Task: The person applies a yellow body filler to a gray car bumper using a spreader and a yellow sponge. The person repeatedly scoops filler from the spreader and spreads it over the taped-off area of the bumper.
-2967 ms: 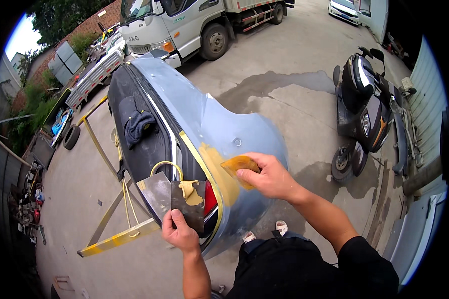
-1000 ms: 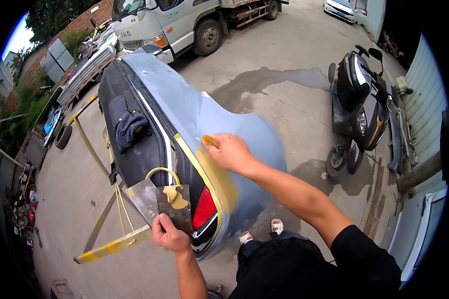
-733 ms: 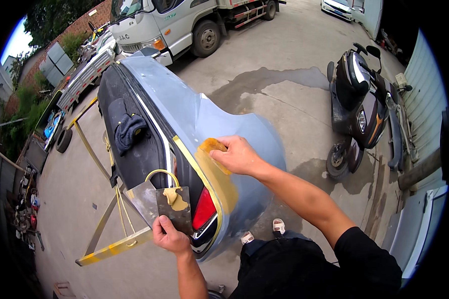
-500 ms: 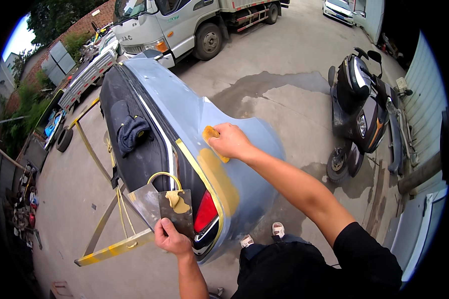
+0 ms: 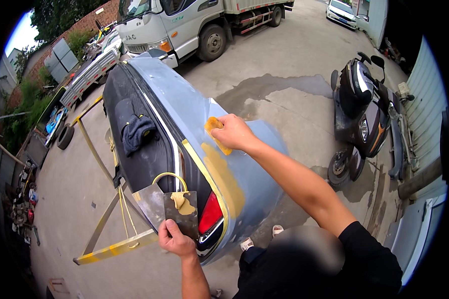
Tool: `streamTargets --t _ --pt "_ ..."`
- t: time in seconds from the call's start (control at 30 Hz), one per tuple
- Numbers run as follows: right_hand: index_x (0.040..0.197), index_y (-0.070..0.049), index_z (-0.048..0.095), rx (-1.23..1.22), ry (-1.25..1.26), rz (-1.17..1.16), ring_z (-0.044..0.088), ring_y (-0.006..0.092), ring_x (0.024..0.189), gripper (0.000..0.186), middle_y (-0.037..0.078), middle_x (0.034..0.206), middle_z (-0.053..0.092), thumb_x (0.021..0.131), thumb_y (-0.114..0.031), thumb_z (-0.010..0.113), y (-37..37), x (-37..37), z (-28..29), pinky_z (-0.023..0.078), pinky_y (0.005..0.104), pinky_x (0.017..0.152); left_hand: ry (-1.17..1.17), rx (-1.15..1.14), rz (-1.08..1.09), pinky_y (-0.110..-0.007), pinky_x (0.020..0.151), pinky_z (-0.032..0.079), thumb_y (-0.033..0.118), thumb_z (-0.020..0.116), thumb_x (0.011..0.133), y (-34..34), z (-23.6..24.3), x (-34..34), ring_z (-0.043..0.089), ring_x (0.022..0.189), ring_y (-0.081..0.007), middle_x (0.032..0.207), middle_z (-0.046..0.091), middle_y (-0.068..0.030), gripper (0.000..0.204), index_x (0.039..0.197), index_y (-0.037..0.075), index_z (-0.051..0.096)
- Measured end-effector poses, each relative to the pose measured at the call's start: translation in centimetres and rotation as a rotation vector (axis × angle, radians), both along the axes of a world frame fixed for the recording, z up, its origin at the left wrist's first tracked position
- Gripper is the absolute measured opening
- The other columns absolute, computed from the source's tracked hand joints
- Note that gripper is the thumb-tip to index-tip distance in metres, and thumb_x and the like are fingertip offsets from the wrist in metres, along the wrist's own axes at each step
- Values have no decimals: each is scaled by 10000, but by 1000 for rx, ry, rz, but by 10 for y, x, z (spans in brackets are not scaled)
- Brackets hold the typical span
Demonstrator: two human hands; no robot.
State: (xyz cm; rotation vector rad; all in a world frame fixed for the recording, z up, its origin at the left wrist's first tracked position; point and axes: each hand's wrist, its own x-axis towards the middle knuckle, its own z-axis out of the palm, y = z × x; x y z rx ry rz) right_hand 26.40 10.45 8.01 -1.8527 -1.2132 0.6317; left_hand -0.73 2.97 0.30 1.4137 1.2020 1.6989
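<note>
Over the near end of the grey-blue bumper (image 5: pixel 262 149), the left hand (image 5: pixel 177 240) pinches a dark metal plate (image 5: pixel 187 225) between thumb and fingers; its yellow paste (image 5: pixel 180 201) could slip onto the red lamp (image 5: pixel 211 213) beside it if the plate tips. Farther up, the right hand's (image 5: pixel 233 132) fingers close around a yellow spreader (image 5: pixel 213 124) by the smeared patch's (image 5: pixel 227 182) upper end; uneven pressure could leave ridges, and a stray stroke could cross the masking strip (image 5: pixel 196 162). Beyond, a dark cloth (image 5: pixel 136 134) lies bunched.
</note>
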Motion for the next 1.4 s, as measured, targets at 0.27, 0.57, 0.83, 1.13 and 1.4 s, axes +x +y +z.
streamTargets --t 0.27,0.57,0.83,1.13,1.4 --pt "854 6 651 -39 -130 8 628 355 806 246 216 837 654 731 -187 562 10 -24 -11 492 425 748 17 -15 -7 -229 644 374 165 523 945 -2 4 2 444 720 -80 778 550 -2 237 835 -32 592" --pt "868 17 657 -20 52 -23 636 338 841 270 212 873 663 723 -197 577 27 8 7 498 391 739 6 -3 3 -229 635 366 157 522 940 0 2 0 443 716 -82 767 539 7 233 820 -33 583" --pt "870 22 654 -129 -165 -55 630 356 888 255 217 924 662 732 -181 586 57 -10 -3 497 411 786 7 11 -19 -235 625 403 195 556 928 1 -5 -4 489 697 -92 762 598 -22 258 861 -45 619" --pt "883 29 667 -19 167 -7 644 326 838 288 208 883 667 719 -196 593 48 9 -5 500 386 757 20 22 -17 -233 616 403 190 557 927 3 -6 -7 496 693 -95 765 608 -31 254 862 -48 617" --pt "865 16 663 -114 -162 -23 635 354 852 235 203 883 665 735 -163 583 55 -6 -1 499 413 742 11 19 -14 -238 623 408 178 557 926 1 -3 -4 492 688 -94 765 602 -26 241 865 -47 618"
